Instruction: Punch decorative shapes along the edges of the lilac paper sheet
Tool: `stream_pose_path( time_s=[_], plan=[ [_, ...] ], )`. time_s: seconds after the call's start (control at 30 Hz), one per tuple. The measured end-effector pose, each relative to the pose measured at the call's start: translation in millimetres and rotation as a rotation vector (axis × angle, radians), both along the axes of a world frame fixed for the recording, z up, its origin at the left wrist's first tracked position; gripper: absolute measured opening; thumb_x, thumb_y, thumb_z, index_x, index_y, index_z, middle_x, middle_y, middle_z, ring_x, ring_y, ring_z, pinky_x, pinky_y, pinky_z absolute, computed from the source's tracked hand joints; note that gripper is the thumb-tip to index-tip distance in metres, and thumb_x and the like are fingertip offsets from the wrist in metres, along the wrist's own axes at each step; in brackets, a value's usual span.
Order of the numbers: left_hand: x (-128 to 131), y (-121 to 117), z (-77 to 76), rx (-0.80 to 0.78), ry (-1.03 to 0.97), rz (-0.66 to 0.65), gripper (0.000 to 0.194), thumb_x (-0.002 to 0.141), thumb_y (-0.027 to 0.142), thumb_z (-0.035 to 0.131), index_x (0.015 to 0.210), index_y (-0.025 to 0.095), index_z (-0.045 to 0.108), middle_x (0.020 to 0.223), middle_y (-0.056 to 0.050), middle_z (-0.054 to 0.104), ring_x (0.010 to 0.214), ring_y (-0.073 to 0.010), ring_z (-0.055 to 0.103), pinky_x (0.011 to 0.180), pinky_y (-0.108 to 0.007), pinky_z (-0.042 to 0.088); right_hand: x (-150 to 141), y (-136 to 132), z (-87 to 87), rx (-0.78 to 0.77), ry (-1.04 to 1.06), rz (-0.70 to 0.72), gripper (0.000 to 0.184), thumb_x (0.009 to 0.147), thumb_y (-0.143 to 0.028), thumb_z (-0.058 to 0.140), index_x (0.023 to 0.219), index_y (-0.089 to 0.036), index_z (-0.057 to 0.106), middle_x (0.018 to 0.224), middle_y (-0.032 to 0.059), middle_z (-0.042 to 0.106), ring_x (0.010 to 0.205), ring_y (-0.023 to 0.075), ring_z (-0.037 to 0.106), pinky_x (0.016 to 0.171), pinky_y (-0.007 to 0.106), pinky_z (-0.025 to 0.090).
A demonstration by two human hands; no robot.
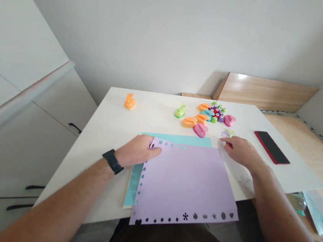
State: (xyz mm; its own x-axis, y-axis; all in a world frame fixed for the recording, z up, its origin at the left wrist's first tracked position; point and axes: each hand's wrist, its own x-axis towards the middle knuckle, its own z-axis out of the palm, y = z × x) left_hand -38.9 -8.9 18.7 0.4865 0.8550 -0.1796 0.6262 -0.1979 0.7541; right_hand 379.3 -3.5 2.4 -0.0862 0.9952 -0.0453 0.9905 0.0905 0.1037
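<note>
Now | purple sheet (186, 181) | flat, shape-punched edges | between hands (142, 150)

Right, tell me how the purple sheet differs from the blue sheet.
The purple sheet is on top, held by the left hand; the blue sheet is partly hidden beneath it.

The purple sheet has shapes punched along three edges; the blue sheet shows none on its visible parts.

Both are single-coloured.

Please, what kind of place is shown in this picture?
It is probably a room at home: a wooden bed frame stands behind the white table, tall white cabinets are on the left, and craft punches lie on the table.
</note>
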Motion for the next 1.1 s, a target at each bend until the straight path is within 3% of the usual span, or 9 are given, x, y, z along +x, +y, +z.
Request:
stream_pose_path(
  time_s=[0.2, 0.4, 0.83, 1.1],
  plan=[
    [-1.3, 0.0, -1.4, 0.01, -0.005, 0.005, 0.022, 0.079, 0.036, 0.059, 0.078, 0.017, 0.069, 0.064, 0.0, 0.061, 0.066, -0.0174, 0.055, 0.061, -0.027, 0.035, -4.4, 2.4, 4.8, 0.029, -0.041, -0.037, 0.046, 0.094, -0.028, 0.043, 0.127, -0.02, 0.074, 0.124, 0.0124, 0.074, 0.106, 0.0291, 0.07, 0.091, 0.038, 0.051],
    [-1.2, -0.3, -3.2, 0.01, -0.019, 0.019, 0.02, 0.078, 0.035, 0.06, 0.079, 0.018, 0.07, 0.064, 0.0, 0.062, 0.067, -0.0174, 0.056, 0.062, -0.027, 0.036, -17.4, 7.9, 10.0, -0.041, -0.039, 0.042, 0.044, 0.093, -0.026, 0.044, 0.121, -0.022, 0.077, 0.117, 0.0116, 0.077, 0.102, 0.0276, 0.071, 0.089, 0.037, 0.051],
    [-2.5, -0.7, -7.6, 0.042, 0.0, 0.005, 0.02, 0.079, 0.033, 0.057, 0.076, 0.016, 0.067, 0.065, 0.002, 0.059, 0.062, -0.0139, 0.051, 0.059, -0.026, 0.03, -24.6, 11.9, 11.3, -0.109, -0.099, 0.033, 0.042, 0.093, -0.026, 0.042, 0.111, -0.022, 0.08, 0.103, 0.0128, 0.078, 0.09, 0.0272, 0.072, 0.077, 0.036, 0.048],
    [-4.3, -1.7, -8.6, 0.078, 0.027, -0.004, 0.021, 0.082, 0.035, 0.055, 0.069, 0.019, 0.059, 0.06, 0.003, 0.052, 0.058, -0.013, 0.047, 0.057, -0.027, 0.029, -15.1, 14.0, 7.1, -0.114, -0.089, 0.028, 0.043, 0.093, -0.027, 0.042, 0.117, -0.024, 0.079, 0.113, 0.0099, 0.078, 0.1, 0.0284, 0.073, 0.085, 0.038, 0.051]
  ],
)
